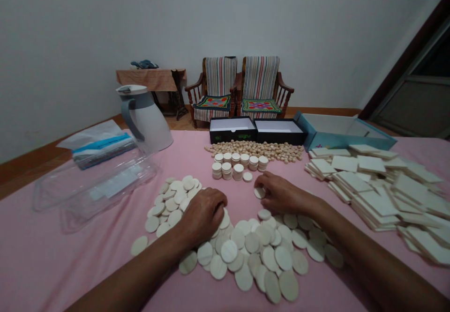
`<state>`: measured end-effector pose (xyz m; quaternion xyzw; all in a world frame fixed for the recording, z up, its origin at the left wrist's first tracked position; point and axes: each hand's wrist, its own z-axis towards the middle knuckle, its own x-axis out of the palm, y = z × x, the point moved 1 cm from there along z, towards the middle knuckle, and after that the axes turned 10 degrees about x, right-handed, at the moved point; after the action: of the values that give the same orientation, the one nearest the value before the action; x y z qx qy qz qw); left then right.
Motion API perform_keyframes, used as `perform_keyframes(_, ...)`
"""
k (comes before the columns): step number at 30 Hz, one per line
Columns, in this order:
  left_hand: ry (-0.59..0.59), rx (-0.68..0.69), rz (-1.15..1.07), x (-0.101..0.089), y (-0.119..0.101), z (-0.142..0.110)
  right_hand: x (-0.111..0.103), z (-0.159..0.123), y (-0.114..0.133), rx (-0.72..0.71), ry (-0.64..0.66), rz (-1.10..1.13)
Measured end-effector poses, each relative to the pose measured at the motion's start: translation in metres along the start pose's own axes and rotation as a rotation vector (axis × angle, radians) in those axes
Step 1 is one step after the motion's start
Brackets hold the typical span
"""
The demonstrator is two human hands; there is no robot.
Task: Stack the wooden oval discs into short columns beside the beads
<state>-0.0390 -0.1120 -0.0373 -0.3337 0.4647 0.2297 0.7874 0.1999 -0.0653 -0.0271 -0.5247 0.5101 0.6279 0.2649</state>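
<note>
My right hand (pixel 281 194) pinches a pale round wooden disc (pixel 259 193) between thumb and fingers, just above the pink cloth. In front of it, a single disc (pixel 247 177) lies at the end of a row of short disc stacks (pixel 238 172). My left hand (pixel 206 212) rests low over the left part of a loose heap of wooden discs (pixel 252 242). Its fingers are curled downward, and their tips are hidden, so whatever they hold does not show. Discs lie on both sides of that hand.
Small wooden pieces (pixel 256 150) lie behind the stacks, before two black boxes (pixel 233 130). Square wooden tiles (pixel 376 195) and a blue box (pixel 344 131) are at right. At left stand a white jug (pixel 151 122), clear plastic trays (pixel 105 190) and a blue packet (pixel 101 148).
</note>
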Motion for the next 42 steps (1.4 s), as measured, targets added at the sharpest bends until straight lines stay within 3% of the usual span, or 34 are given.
perform_keyframes(3,0.001,0.004,-0.001,0.001,0.001,0.0,0.0,0.002,-0.001,-0.014,-0.012,0.023)
perform_keyframes(10,-0.005,0.015,-0.01,0.002,0.001,-0.001,-0.001,0.027,0.01,0.056,-0.266,-0.005)
perform_keyframes(18,-0.015,0.02,-0.023,0.001,0.001,-0.001,0.007,0.045,0.018,0.085,-0.263,-0.073)
perform_keyframes(23,-0.014,0.031,-0.023,0.002,0.002,-0.001,-0.006,0.039,0.012,0.085,-0.279,-0.022)
perform_keyframes(26,-0.009,0.024,-0.02,0.002,0.001,-0.001,-0.023,0.024,0.013,0.023,-0.14,0.044)
perform_keyframes(30,0.012,0.012,-0.007,0.002,0.001,-0.001,-0.036,-0.003,0.018,-0.108,0.321,0.165)
perform_keyframes(33,0.004,0.013,-0.003,0.001,0.001,-0.001,-0.033,-0.014,0.019,-0.112,0.423,0.151)
perform_keyframes(38,0.011,0.002,-0.005,0.001,0.001,0.0,-0.02,-0.008,0.016,-0.099,0.388,0.141)
perform_keyframes(40,0.017,0.001,-0.008,0.001,0.001,0.0,-0.016,-0.001,0.015,-0.063,0.269,0.143)
perform_keyframes(42,0.017,0.006,-0.013,0.001,0.001,0.0,-0.013,0.007,0.015,-0.011,0.067,0.15)
